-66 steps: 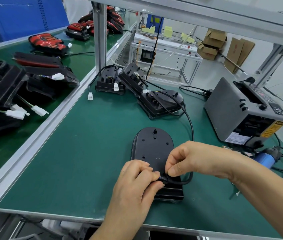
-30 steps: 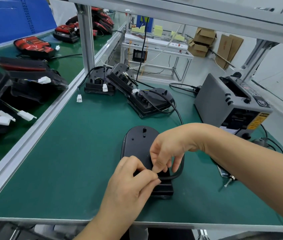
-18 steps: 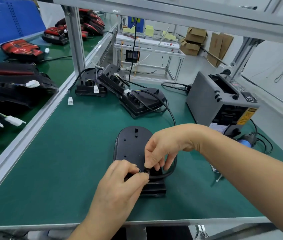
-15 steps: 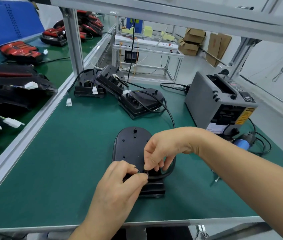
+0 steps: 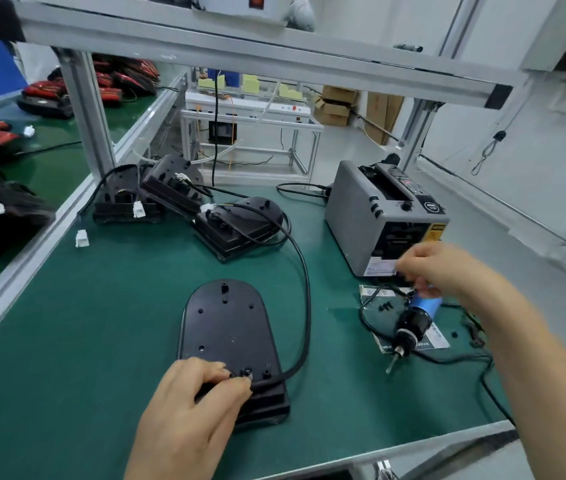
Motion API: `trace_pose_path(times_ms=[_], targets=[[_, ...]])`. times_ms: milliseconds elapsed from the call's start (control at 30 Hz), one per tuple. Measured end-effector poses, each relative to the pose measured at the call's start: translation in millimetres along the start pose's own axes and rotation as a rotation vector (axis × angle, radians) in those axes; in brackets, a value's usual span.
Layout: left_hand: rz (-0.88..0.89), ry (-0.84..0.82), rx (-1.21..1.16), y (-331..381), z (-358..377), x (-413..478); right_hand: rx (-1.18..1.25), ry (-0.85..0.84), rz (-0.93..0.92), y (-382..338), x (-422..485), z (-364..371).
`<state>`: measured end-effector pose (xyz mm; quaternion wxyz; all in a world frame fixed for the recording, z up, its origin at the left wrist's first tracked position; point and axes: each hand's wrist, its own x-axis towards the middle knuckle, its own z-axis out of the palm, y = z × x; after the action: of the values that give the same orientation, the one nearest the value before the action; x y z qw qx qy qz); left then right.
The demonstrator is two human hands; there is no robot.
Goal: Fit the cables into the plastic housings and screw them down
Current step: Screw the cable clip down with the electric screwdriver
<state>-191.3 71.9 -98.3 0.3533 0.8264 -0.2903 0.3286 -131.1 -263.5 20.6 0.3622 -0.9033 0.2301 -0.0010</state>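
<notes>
Green mat (image 5: pixel 101 323), housing (image 5: pixel 226 323) under left hand (image 5: pixel 188 410)

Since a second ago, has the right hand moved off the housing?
Yes. The right hand has left the black housing, going rightward to the blue screwdriver near the grey machine; left hand pinches the cable.

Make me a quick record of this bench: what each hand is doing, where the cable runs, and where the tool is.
Left hand: pinches cable at housing near end
Right hand: at screwdriver blue end, blurred, grip unclear
Cable route: curves along housing's right side to rear unit
Screwdriver position: right of housing, bit toward near edge
</notes>
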Motion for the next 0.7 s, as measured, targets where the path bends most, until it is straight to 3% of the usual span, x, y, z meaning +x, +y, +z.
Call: trace_pose_path(times_ms=[100, 333, 700], targets=[[-0.006, -0.007, 0.007, -0.2, 0.3, 0.6, -0.149, 0.054, 0.239, 46.9, 16.1, -25.1], [0.008, 0.002, 0.013, 1.4, 0.7, 0.4, 0.208, -0.057, 0.485, 74.3, 30.9, -2.8], [-0.013, 0.000, -0.001, 2.3, -0.8, 0.6, 0.484, -0.017, 0.473, 93.8, 18.6, -5.8]])
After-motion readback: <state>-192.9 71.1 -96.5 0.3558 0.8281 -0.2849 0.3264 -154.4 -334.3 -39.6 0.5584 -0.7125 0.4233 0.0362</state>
